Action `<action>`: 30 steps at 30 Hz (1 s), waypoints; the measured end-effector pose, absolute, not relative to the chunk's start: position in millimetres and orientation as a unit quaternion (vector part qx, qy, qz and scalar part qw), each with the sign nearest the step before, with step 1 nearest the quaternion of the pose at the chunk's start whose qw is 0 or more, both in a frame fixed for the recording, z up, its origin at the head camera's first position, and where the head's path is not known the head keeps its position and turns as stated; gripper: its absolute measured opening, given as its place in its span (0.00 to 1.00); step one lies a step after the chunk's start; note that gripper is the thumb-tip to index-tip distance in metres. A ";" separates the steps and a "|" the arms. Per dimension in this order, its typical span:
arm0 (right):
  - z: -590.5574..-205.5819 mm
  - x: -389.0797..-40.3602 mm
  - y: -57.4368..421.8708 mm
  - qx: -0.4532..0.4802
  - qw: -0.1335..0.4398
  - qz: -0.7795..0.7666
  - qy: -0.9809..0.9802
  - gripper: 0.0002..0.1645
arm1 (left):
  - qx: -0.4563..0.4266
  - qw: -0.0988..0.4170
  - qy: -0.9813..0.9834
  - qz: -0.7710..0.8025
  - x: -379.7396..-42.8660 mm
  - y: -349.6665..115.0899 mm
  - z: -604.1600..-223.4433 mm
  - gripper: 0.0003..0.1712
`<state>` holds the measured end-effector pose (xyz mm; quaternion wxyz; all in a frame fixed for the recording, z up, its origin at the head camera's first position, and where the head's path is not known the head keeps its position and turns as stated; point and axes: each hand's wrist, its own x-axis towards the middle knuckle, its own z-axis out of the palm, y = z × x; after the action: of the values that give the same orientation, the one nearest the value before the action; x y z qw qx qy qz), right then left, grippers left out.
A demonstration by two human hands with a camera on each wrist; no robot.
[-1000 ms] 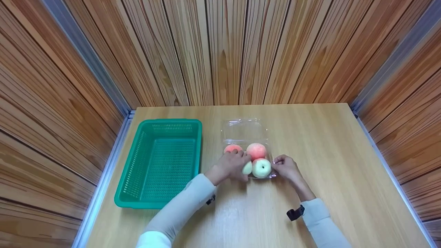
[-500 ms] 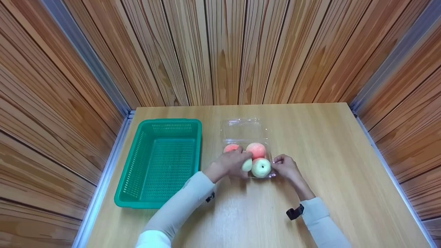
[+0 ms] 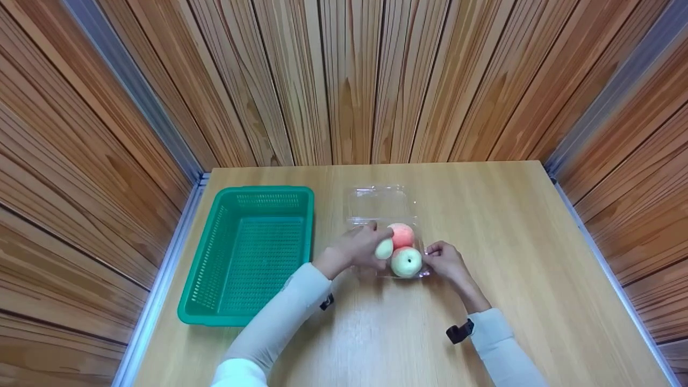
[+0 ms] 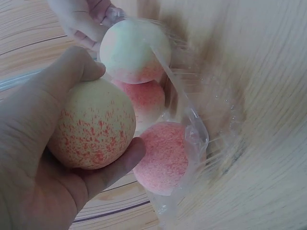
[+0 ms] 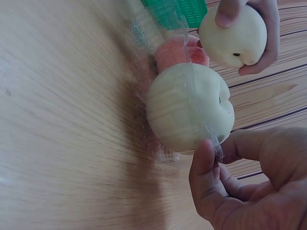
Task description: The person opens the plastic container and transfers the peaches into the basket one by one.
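Observation:
In the head view my left hand (image 3: 355, 248) grips a pale peach (image 3: 384, 249). The left wrist view shows red speckles on this held peach (image 4: 95, 125), thumb and fingers curled round it, raised above the other fruit. A clear plastic clamshell box (image 3: 380, 203) lies with its lid folded back. In its base sit a pale peach (image 3: 407, 262) at front right and a pink peach (image 3: 402, 235) behind it. Another pink peach (image 4: 162, 158) shows in the left wrist view; my left hand hides it in the head view. My right hand (image 3: 445, 260) pinches the box's right edge.
Left of the clamshell stands a green perforated plastic basket (image 3: 269, 269) with nothing in it. Wood-panelled walls (image 3: 349, 80) enclose the wooden table (image 3: 484, 204) at the back and sides.
My left hand has raised its peach a little out of the box, and now covers the back-left pink peach in the head view. My right hand keeps its place on the box edge.

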<state>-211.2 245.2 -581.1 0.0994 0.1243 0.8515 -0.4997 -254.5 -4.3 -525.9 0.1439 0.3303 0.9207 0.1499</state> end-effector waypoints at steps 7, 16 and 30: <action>-581.7 -211.9 245.2 0.124 0.094 -0.498 0.853 0.10 | 0.328 0.144 0.920 0.160 -255.0 -5.9 -522.1 0.45; -581.5 -211.5 245.8 0.124 0.104 -0.501 0.850 0.11 | 0.328 0.142 0.920 0.157 -257.1 -6.6 -514.3 0.43; -581.8 -211.2 245.4 0.126 0.102 -0.501 0.850 0.11 | 0.331 0.138 0.917 0.175 -262.7 -9.8 -502.8 0.41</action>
<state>-211.2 245.4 -581.8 0.1022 0.1263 0.8499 -0.5013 -262.7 -9.8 -502.8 0.1384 0.3314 0.9167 0.1753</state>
